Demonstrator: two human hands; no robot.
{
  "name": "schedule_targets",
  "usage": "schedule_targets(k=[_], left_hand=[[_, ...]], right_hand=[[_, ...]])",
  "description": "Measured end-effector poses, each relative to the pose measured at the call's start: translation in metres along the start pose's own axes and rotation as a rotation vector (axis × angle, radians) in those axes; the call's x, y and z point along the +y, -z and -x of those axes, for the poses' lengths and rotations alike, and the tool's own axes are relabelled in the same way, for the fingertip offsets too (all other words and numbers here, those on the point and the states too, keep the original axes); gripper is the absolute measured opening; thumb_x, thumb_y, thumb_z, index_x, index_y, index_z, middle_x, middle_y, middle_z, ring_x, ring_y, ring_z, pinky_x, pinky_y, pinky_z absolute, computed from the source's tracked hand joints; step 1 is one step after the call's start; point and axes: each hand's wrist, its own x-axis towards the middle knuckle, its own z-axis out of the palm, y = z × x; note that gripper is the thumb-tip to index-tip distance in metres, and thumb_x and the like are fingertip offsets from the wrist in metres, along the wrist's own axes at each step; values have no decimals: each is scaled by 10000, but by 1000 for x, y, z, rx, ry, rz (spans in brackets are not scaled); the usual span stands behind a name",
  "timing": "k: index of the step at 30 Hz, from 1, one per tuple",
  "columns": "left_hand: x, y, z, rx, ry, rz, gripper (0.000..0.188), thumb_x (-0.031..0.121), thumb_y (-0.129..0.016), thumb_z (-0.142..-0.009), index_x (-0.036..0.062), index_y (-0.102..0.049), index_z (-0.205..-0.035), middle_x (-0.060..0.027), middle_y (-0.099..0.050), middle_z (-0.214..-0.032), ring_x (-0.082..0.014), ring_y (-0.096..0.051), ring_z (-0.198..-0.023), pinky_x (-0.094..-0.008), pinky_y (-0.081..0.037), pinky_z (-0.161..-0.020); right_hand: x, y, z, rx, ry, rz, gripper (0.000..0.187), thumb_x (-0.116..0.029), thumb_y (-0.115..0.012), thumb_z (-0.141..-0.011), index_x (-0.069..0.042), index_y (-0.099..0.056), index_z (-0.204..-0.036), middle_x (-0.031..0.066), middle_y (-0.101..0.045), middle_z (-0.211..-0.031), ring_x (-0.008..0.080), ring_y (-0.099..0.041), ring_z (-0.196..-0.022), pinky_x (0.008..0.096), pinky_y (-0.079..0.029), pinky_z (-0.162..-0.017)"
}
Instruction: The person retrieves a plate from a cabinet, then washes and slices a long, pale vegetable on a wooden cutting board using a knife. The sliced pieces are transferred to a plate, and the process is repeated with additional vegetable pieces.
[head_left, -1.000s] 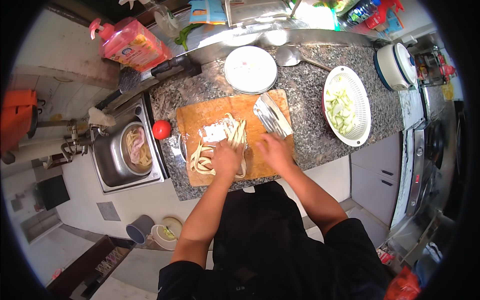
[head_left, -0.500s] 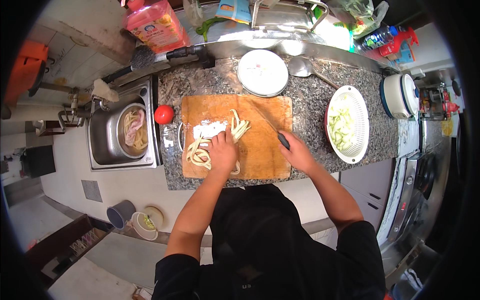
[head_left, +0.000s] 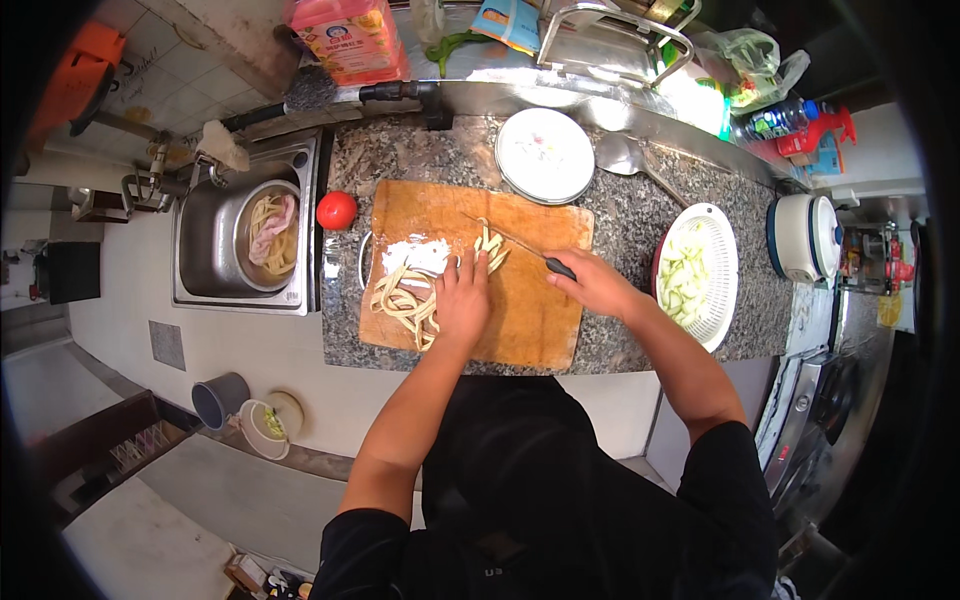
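My right hand grips the dark handle of a kitchen knife. The blade slants up and left over a wooden cutting board, with its tip by a small bunch of pale strips. My left hand rests on the board with fingers stretched out, their tips just below that bunch. To its left lies a looser tangle of long beige strips, partly under the hand. Their exact kind I cannot make out. A white patch shows on the wood above the tangle.
Right of the board stands a white colander of pale green pieces. Stacked white plates and a metal spatula lie behind. A tomato sits beside the sink, which holds a bowl of strips and pinkish meat.
My left hand has moved off the tangle toward the small bunch, its fingers straightening. The knife has swung lower and flatter, its tip now near that bunch. The whole view has shifted slightly.
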Motion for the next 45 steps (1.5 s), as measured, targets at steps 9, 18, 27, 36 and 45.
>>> schedule_targets(k=[9,18,27,36,45], left_hand=[[3,17,13,4,105,67,658,289,-696,-805,30,-454,-1359,-173,-493,-1314,-360,-467,-1188,-479,-375,-983],[12,23,11,-5,143,54,698,354,-695,-802,31,-445,-1367,-184,-490,-1313,-361,-484,-1148,-487,-377,-972],[1,28,7,-56,202,16,639,428,-687,-807,32,-535,-1285,-141,-573,-1090,-312,-525,-1031,-462,-399,-892],[3,20,16,38,185,14,561,380,-706,-788,20,-609,-1207,-120,-590,-1020,-291,-537,-993,-431,-405,-854],[1,4,24,84,111,27,519,326,-696,-800,9,-619,-1203,-89,-581,-965,-278,-528,-943,-427,-402,-833]], right_hand=[[14,-7,-21,-9,-31,0,418,-288,-582,-949,-29,-534,-1273,195,-592,-1171,366,-563,-1104,406,-453,-943],[19,21,-7,-196,23,20,411,-279,-592,-945,-60,-538,-1288,181,-585,-1182,341,-571,-1096,388,-453,-944],[3,14,13,-125,42,34,458,-325,-551,-962,-43,-506,-1320,196,-566,-1207,347,-559,-1122,388,-447,-952],[-14,-47,24,-140,-53,-47,430,-326,-471,-997,-40,-473,-1318,236,-557,-1234,408,-542,-1134,446,-447,-936],[-16,-65,11,-118,-131,-22,409,-337,-456,-1000,-31,-495,-1269,245,-644,-1064,425,-605,-1000,473,-483,-834]])
